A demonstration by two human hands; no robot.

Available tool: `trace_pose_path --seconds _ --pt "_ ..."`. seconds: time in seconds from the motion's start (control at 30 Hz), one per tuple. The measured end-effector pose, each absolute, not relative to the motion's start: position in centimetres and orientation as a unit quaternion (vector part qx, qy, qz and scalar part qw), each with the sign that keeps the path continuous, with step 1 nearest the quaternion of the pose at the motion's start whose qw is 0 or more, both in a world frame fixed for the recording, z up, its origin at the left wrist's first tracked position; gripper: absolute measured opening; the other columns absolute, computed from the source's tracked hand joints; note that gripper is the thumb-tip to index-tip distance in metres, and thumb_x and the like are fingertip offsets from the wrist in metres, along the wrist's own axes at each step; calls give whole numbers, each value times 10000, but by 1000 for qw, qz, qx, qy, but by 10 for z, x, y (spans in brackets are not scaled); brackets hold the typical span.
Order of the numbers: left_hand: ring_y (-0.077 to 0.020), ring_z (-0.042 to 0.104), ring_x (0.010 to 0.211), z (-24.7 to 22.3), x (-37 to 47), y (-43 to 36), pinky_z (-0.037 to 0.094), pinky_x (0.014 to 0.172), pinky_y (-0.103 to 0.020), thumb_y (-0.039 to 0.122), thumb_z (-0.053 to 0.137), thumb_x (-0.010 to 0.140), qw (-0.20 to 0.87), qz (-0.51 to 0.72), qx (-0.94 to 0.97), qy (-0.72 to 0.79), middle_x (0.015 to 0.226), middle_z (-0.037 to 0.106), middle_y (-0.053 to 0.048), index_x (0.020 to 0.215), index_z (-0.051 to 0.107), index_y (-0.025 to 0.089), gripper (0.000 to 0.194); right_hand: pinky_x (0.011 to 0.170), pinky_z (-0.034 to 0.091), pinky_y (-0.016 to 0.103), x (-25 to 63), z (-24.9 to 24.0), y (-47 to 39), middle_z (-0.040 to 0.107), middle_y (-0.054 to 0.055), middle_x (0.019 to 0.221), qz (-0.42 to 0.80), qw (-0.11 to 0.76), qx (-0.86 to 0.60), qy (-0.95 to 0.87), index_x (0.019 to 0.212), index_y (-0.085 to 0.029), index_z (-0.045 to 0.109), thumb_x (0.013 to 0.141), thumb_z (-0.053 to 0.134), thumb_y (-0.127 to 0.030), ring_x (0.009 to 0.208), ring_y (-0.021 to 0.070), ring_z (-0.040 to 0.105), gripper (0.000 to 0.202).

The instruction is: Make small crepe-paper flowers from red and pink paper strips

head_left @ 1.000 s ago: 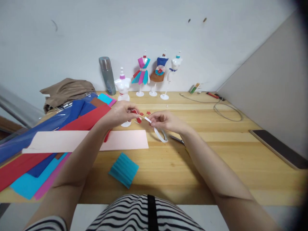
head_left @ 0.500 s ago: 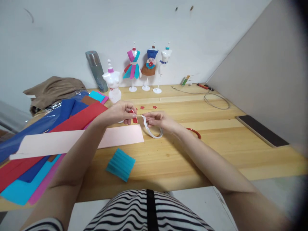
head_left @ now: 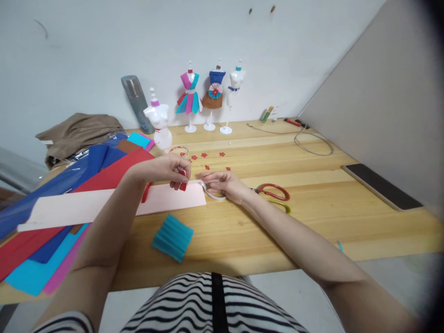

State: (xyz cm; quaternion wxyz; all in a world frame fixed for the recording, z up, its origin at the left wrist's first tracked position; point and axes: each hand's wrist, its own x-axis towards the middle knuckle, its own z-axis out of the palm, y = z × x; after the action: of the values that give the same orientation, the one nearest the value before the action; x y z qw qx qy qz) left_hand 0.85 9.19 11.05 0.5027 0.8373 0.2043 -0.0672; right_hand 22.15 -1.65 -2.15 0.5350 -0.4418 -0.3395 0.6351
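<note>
In the head view, my left hand point(head_left: 169, 171) is closed, pinching a small folded red piece point(head_left: 183, 181) above the pink crepe paper strip point(head_left: 166, 199). A little to its right, my right hand point(head_left: 225, 184) is low over the table, thumb and fingers at a roll of white tape point(head_left: 215, 197). That roll is partly hidden by the fingers, and its near edge shows below them. A pleated teal paper piece point(head_left: 173, 237) lies nearer to me. Scissors point(head_left: 274, 190) with red and yellow handles lie beyond my right wrist, partly covered by the forearm.
Small red flower cutouts point(head_left: 204, 155) are scattered behind my hands. Several dress-form stands, one a bare white form point(head_left: 157, 118), line the wall beside a flask point(head_left: 138, 104). Coloured paper point(head_left: 114, 173) is piled left. A phone point(head_left: 380, 186) and cable point(head_left: 314, 134) lie right.
My hands have moved apart; the left came down and left with the red piece. My right hand and the white tape roll are lower, nearer the table. The scissors show more fully.
</note>
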Motion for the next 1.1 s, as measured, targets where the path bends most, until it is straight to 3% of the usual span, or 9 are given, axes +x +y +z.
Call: trace_pose_path --seconds 0.17,0.27,0.37,0.47,0.6,0.7,0.77,0.87,1.1 --pt "-103 621 575 112 2 96 491 534 -186 209 653 789 508 -83 839 177 647 676 -18 735 643 150 80 768 583 220 226 -22 -16 775 6 1030 625 572 -429 -315 852 -237 776 504 874 -238 933 135 716 362" --pt "-107 632 582 114 0 98 507 550 -195 216 657 794 505 -76 839 186 656 680 -23 739 644 149 88 654 542 207 226 -25 -16 755 -15 832 603 589 -434 -318 839 -235 737 515 871 -299 777 109 691 356" --pt "-112 641 590 113 0 99 511 553 -198 240 666 799 503 -73 840 188 660 682 -27 739 643 151 110 493 409 205 224 -25 -17 657 -49 636 574 591 -452 -342 741 -213 646 549 861 -358 530 72 543 323" --pt "-118 648 597 110 -1 102 513 558 -202 254 688 788 507 -65 838 189 677 689 -32 735 634 153 127 454 265 232 219 -17 -24 503 -75 480 548 545 -493 -400 627 -199 536 630 834 -395 431 66 379 357" --pt "-112 652 610 107 -4 105 499 556 -189 247 687 795 511 -52 837 191 693 696 -32 752 641 152 113 551 262 267 209 4 -36 489 -40 579 322 283 -636 -642 592 -197 462 732 748 -367 537 95 377 361" --pt "-104 644 600 109 -6 107 491 551 -181 242 676 805 501 -52 844 185 675 691 -22 750 645 149 113 589 264 280 208 13 -39 495 -21 647 254 193 -649 -691 609 -201 439 726 680 -210 585 111 384 269" --pt "-103 640 589 112 -8 107 489 548 -181 235 676 802 495 -52 848 182 660 688 -16 745 643 148 110 586 268 275 214 14 -39 474 -29 630 272 188 -641 -692 623 -203 445 735 636 -184 583 115 394 222" --pt "-105 645 587 117 -12 108 496 560 -186 236 672 803 487 -41 852 188 669 695 -16 752 641 147 107 581 295 263 231 14 -39 460 -39 640 355 225 -598 -683 688 -197 499 794 599 -283 590 116 415 169" --pt "-101 651 565 122 -22 112 492 540 -168 259 682 817 476 -11 857 199 669 699 -25 778 633 138 137 574 305 259 253 35 -49 495 -34 654 502 325 -476 -644 780 -163 622 799 687 -469 591 99 404 313"
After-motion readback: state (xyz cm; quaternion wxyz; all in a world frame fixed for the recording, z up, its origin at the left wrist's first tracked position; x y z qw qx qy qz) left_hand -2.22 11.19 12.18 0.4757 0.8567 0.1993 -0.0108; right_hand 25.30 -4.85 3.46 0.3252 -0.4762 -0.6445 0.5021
